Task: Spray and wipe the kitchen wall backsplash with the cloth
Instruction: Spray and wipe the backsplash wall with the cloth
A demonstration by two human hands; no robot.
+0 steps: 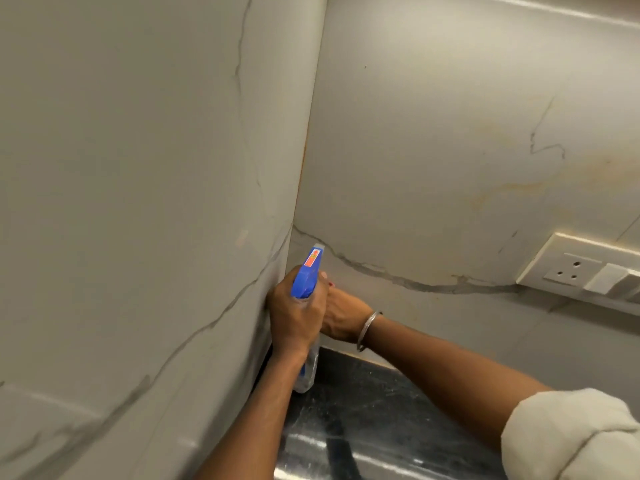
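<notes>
My left hand (294,315) is closed tight round the neck of the spray bottle (306,275), fingers curled right about it just under the blue trigger head. My knuckles sit close against the left-hand wall panel, touching it or nearly so. The bottle stands roughly upright, a little tilted, with its nozzle pointing up into the corner where the two panels of the backsplash (433,150) meet. Its clear lower body shows below my wrist, down over the black countertop (367,410); whether its base rests on the stone or hangs just above it I cannot tell.

My right hand (343,317) lies just behind the left, its back turned up towards me and a thin metal bangle (369,330) on the wrist. Most of its fingers are hidden behind my left hand and the bottle. One fingertip with a red nail shows right beside the blue head. How far that hand is closed, and whether it has hold of anything, I cannot make out.

The backsplash is pale stone with grey veins, one running low across the back panel from the corner towards a socket plate (581,268) on the right. Faint brownish staining marks the panel above the socket. My rolled pale sleeve (571,434) sits at the lower right.
</notes>
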